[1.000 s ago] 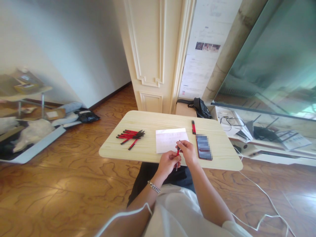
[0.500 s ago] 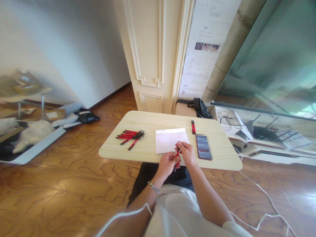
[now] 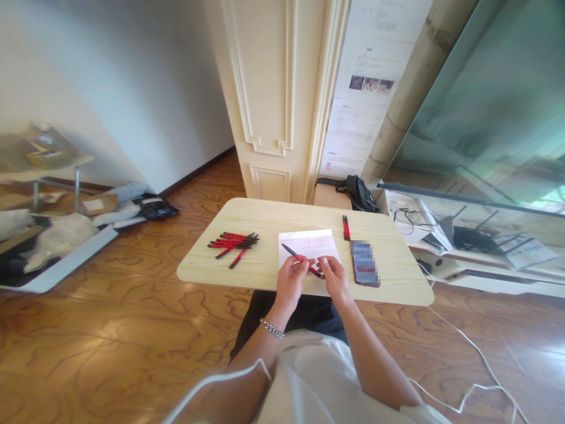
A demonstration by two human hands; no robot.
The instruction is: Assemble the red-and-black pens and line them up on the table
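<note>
A red and black pen (image 3: 295,254) slants over the paper, its black end pointing up and left. My left hand (image 3: 290,281) is closed on it, pinching its middle between thumb and fingers. My right hand (image 3: 336,281) is at the pen's lower end, fingers curved and apart; whether a fingertip touches the pen I cannot tell. Under the hands lies a white sheet of paper (image 3: 304,238) with faint print. To the left, several red and black pens (image 3: 233,241) lie in a loose pile. A pair of such pens (image 3: 346,227) lies right of the paper.
A phone (image 3: 365,265) with a blurred screen lies on the pale wooden table (image 3: 198,259), right of the paper. Behind the table are a door panel (image 3: 265,88) and a black bag (image 3: 359,194). A white cable (image 3: 472,347) runs across the floor at right.
The pen has swung from nearly upright between both hands to a slant pointing up-left. My left hand has moved up and left with it; my right hand's fingers have loosened from its upper end.
</note>
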